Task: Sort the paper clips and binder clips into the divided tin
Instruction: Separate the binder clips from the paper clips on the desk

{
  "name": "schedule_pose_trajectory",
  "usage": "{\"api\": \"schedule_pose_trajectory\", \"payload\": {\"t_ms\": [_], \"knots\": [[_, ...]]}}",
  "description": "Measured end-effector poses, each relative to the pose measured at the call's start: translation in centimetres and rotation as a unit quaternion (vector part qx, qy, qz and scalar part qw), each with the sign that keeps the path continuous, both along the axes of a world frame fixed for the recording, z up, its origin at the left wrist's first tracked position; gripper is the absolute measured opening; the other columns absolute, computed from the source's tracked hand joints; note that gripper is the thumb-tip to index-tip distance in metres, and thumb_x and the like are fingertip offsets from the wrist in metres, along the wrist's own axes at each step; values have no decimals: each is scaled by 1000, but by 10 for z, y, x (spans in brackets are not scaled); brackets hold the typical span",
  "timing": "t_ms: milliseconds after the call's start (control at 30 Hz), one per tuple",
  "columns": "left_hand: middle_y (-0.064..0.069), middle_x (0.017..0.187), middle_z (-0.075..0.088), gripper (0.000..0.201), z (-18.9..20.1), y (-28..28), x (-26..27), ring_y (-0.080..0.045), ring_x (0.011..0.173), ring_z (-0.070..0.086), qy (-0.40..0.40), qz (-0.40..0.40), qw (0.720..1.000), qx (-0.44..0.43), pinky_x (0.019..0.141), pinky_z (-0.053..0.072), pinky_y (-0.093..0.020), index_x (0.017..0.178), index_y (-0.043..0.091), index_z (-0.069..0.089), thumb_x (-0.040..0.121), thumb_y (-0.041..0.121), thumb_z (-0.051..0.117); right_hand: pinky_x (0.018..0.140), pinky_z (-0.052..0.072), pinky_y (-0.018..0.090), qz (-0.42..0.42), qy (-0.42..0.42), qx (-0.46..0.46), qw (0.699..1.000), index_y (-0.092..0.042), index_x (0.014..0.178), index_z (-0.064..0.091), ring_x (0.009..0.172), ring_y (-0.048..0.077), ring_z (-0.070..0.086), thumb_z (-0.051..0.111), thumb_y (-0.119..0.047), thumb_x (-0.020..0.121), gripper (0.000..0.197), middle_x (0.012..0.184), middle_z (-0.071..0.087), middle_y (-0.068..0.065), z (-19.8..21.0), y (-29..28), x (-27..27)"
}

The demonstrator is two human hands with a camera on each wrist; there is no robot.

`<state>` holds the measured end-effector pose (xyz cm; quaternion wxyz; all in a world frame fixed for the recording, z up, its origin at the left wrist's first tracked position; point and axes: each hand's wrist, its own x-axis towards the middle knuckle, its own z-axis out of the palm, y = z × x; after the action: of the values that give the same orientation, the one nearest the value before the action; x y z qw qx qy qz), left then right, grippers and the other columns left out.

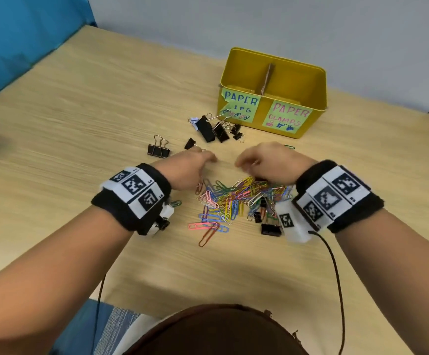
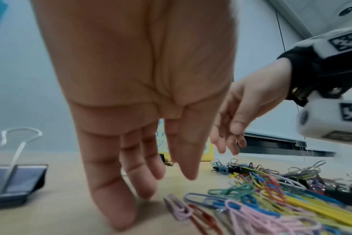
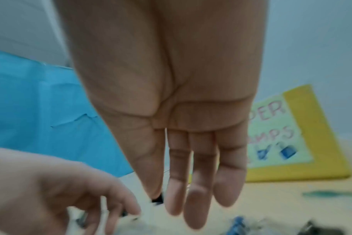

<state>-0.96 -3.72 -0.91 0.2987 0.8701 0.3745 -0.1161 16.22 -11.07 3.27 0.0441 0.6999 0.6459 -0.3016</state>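
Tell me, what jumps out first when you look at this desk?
A bright heap of colourful paper clips lies on the wooden table, just below the left hand and right hand. Behind them stands a yellow tin, with black binder clips scattered before it.

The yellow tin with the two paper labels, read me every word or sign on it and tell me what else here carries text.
"PAPER" above "IPS", blue, partly hidden by clips: left green paper label on the yellow divided tin.
"PAPER" above "CLAMPS", pink: right green paper label.
Small clip drawings under both texts; no words.
Black-and-white square code markers on the white wristband tags: their tiny printed digits are too small to read.
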Motion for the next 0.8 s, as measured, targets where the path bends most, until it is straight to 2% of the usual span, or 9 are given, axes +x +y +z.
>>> {"api": "schedule_pose_trajectory", "payload": {"t_ms": [100, 200, 300, 367, 433, 533, 667, 733, 800], "knots": [[-9, 147, 24, 71, 1, -10, 13, -33, 138, 23, 32, -41, 998, -35, 114, 26, -49, 147, 36, 3, 93, 26, 47, 82, 41, 26, -71, -70, 44, 994, -17, 114, 64, 104, 20, 55, 41, -2, 92, 35, 124, 61, 9, -2, 6, 23], [-11, 147, 21, 63, 1, -33, 27, -37, 137, 15, 102, -152, 982, -36, 114, 22, -55, 147, 37, -1, 94, 48, 31, 91, 43, 29, -78, -114, -5, 990, -12, 118, 63, 115, 26, 55, 42, -3, 93, 34, 126, 60, 10, -10, 6, 31], [-16, 134, 33, 53, 1, -44, 31, -34, 129, 33, 137, -226, 964, -40, 110, 31, -45, 146, 27, 22, 97, 41, 31, 90, 41, 25, -73, -76, -5, 994, -16, 125, 60, 116, 21, 56, 43, -4, 94, 38, 128, 62, 5, -17, 6, 33], [-16, 126, 43, 43, 7, -39, 34, -32, 119, 46, 93, -206, 973, -40, 105, 38, -40, 138, 21, 42, 97, 32, 36, 83, 41, 24, -102, -20, 24, 994, -16, 128, 58, 106, 19, 58, 42, -2, 94, 40, 125, 64, 5, -17, 7, 37], [-14, 127, 45, 38, 12, -31, 38, -30, 118, 48, 35, -150, 988, -4, 104, 40, -40, 133, 20, 48, 95, 23, 40, 75, 38, 23, -127, -14, 79, 989, -14, 118, 63, 91, 16, 54, 42, -1, 92, 36, 116, 66, 9, -15, 8, 43], [-13, 146, 32, 54, 6, -21, 46, -31, 134, 33, 11, -97, 993, 60, 112, 32, -46, 143, 17, 29, 91, 8, 42, 79, 39, 22, -88, -19, 103, 991, -16, 109, 68, 92, 17, 56, 48, -3, 90, 30, 114, 67, 9, -13, 3, 41], [-9, 159, -4, 70, 3, -14, 39, -22, 147, 2, 63, -103, 992, -23, 121, 9, -34, 148, 11, -3, 93, 8, 39, 100, 41, 30, 45, -13, -33, 998, -28, 133, 53, 116, 23, 53, 53, -15, 92, 43, 126, 54, 7, -21, -8, 24], [-8, 158, -11, 72, 2, -13, 24, -19, 147, -4, 81, -101, 991, -38, 121, 5, -31, 147, 10, -9, 94, 12, 40, 96, 41, 29, 21, -33, -1, 999, -27, 131, 55, 115, 24, 55, 49, -11, 94, 41, 120, 56, 7, -22, -8, 26], [-7, 158, -14, 74, -2, -11, 7, -18, 147, -7, 95, -92, 991, -28, 122, 6, -38, 147, 12, -10, 94, 17, 41, 94, 40, 25, -46, -27, 68, 996, -20, 120, 65, 115, 23, 54, 46, -5, 92, 36, 124, 58, 7, -21, -4, 30]]}}
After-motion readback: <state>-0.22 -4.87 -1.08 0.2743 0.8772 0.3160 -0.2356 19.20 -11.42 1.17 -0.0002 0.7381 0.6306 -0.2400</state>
